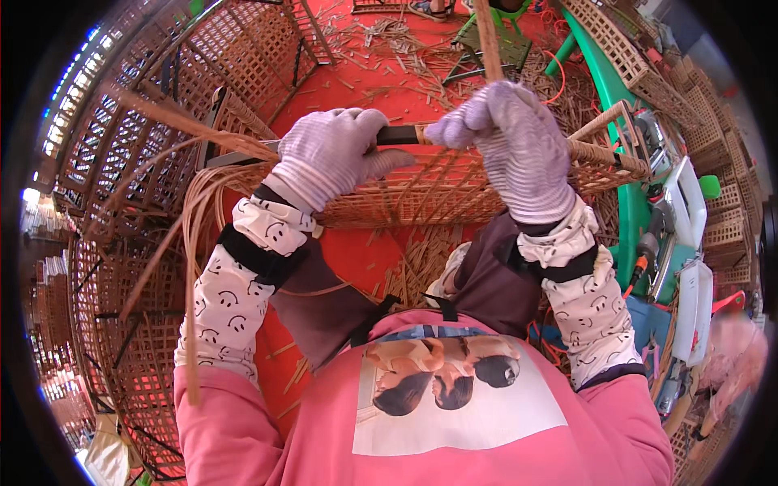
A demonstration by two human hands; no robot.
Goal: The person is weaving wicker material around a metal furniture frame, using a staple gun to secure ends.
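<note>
A woven basket frame of brown strips lies across my lap, with a black bar along its upper edge. My left hand, in a striped purple-white glove, is closed at the bar around a bundle of long brown weaving strips, whose loose ends trail left and down. Its thumb sticks out below the bar. In a matching glove, my right hand is closed on a weaving strip that rises past its top. Its fingertips are at the bar, where a few wraps of strip show. My palms are hidden.
Large woven baskets stand at the left, with more stacked at the far right. Cut scraps litter the red floor. A green bench edge, a power tool and a green stool are nearby. Another person's pink sleeve shows at right.
</note>
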